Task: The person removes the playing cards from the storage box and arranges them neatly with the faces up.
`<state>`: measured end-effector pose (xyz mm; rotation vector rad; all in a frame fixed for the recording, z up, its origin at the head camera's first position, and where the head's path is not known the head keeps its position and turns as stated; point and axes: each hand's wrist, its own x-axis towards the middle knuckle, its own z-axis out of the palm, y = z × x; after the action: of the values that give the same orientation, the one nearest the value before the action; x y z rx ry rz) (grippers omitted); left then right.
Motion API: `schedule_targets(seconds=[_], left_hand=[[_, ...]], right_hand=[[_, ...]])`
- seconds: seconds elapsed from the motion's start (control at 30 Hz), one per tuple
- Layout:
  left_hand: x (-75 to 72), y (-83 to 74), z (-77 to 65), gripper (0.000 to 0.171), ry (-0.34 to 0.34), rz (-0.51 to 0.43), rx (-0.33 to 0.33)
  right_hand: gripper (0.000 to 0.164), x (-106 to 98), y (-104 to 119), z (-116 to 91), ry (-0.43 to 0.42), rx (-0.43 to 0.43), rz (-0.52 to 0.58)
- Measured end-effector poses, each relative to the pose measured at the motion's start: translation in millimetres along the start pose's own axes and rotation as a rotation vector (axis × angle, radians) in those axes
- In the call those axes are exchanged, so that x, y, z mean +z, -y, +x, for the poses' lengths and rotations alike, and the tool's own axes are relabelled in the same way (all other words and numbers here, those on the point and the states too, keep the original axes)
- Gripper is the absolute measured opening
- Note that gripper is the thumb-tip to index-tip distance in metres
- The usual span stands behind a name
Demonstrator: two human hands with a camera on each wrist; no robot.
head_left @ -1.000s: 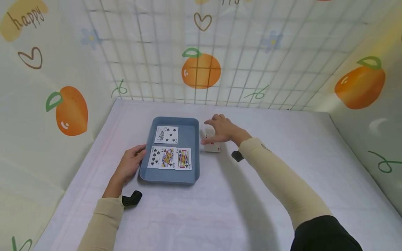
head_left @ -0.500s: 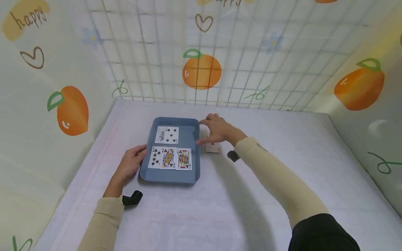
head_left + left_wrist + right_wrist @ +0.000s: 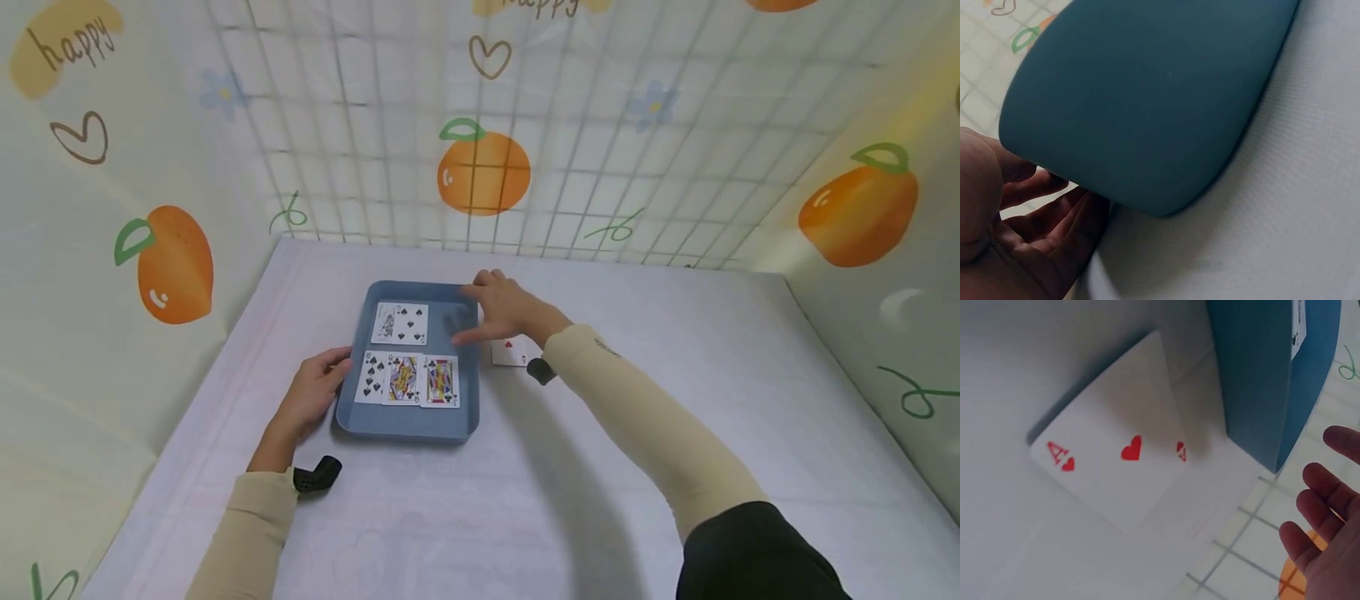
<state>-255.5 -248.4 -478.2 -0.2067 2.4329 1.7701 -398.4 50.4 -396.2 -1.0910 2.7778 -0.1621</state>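
A blue-grey tray (image 3: 408,423) lies on the table with playing cards in it. Its upper row pairs a black-and-white figure card (image 3: 385,323) with a spade card (image 3: 412,323). Below are another spade card (image 3: 371,377), a queen of clubs (image 3: 403,378) and a jack of clubs (image 3: 441,381). My left hand (image 3: 311,392) touches the tray's left side, its fingers against the outer wall in the left wrist view. Spread over the tray's upper right rim, my right hand (image 3: 510,308) shows nothing between thumb and fingers. An ace of hearts (image 3: 1110,444) lies right of the tray, under my right wrist.
A white cloth covers the table (image 3: 645,333), which extends well to the right of the tray. Behind it rises a wire grid hung with a sheet printed with oranges (image 3: 483,173). Printed sheets also close off both sides.
My right hand has moved left, from above the ace of hearts to over the tray's right rim. My left hand and the cards in the tray stay put.
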Motion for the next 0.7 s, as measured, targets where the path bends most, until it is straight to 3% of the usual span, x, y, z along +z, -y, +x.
schedule_targets(seconds=[0.7], left_hand=[[-1.7, 0.6, 1.8, 0.045, 0.000, -0.009, 0.007]], right_hand=[[0.092, 8, 36, 31, 0.012, 0.004, -0.007]])
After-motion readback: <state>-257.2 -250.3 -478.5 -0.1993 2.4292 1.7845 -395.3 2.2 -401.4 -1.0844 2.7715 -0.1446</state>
